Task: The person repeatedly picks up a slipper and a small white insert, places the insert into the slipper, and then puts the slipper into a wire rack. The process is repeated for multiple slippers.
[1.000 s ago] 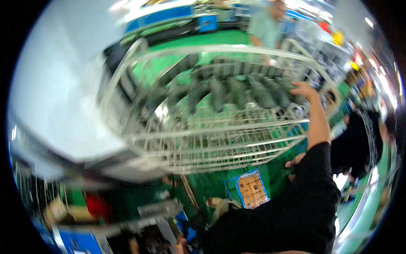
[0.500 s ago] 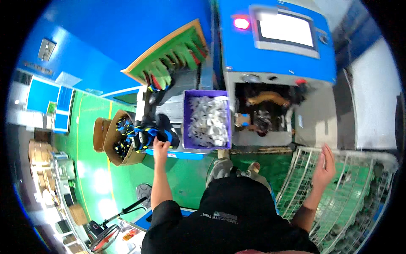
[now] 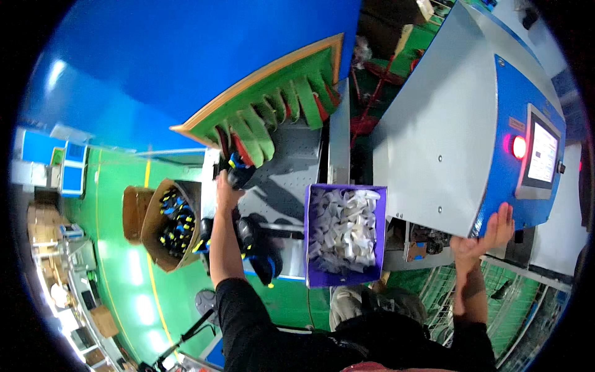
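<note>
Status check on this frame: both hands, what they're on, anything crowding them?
Left hand on a dark shoe at the green strip curtain. Right hand open, against the machine's blue corner. Purple bin between them.

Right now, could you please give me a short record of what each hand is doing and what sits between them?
left hand: reaching to a dark shoe by the green strips
right hand: pressed flat on the machine's lower corner, holding nothing
between: purple bin of white pieces
far left: cardboard box of shoes
machine front: red light, screen
</note>
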`<state>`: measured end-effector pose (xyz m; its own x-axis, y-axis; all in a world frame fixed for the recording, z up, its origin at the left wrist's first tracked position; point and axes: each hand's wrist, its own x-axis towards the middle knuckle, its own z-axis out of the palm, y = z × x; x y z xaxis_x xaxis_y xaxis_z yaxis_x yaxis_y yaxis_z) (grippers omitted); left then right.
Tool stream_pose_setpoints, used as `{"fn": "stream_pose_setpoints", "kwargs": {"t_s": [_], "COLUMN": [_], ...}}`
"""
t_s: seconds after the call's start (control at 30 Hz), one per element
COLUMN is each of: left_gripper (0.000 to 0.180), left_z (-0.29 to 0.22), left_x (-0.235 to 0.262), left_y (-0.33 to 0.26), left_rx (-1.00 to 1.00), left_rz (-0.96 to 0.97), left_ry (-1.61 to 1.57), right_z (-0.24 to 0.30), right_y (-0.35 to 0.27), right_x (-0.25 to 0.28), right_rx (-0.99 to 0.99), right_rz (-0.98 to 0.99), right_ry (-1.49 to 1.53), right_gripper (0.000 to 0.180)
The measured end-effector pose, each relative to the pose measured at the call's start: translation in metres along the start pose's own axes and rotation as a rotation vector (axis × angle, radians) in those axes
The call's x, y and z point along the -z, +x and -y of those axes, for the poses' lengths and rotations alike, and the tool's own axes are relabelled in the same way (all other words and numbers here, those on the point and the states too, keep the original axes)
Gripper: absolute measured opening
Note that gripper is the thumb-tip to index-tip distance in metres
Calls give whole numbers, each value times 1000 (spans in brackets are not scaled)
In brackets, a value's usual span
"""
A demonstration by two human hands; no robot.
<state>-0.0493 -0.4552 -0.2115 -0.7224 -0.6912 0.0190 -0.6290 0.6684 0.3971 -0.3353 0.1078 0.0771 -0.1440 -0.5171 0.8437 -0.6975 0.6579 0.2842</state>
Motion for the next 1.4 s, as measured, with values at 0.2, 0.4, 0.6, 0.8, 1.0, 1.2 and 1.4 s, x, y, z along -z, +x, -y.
{"fn": "stream_pose_setpoints", "kwargs": {"t_s": [0.2, 0.4, 0.6, 0.8, 1.0, 1.2, 1.4], "left_gripper": [69, 49, 63, 131, 58, 28, 55], "left_z": [-53, -167, -295, -388, -423, -478, -501], "left_x": [-74, -11, 61, 117, 83, 82, 69], "left_y": [78, -23, -202, -310, -347, -401, -399], "left_rx": [178, 31, 367, -28, -3, -185, 163], "left_rz": [-129, -272, -160, 798, 954, 1192, 1058], "left_ry": [-432, -457, -1664, -1448, -1178, -1084, -916], "right_z": [-13, -8, 39, 60, -12, -59, -94], "right_y": [-18, -10, 0, -53, -100, -199, -230], "right_x": [9, 12, 70, 116, 152, 207, 224], "right_rx": [72, 25, -224, -1240, -2012, -2349, -1574], "right_rz": [30, 96, 352, 922, 1599, 984, 1066], "right_ry": [-97, -3, 547, 2200, 1941, 2146, 1844], "right_gripper": [62, 58, 76, 94, 48, 57, 97]}}
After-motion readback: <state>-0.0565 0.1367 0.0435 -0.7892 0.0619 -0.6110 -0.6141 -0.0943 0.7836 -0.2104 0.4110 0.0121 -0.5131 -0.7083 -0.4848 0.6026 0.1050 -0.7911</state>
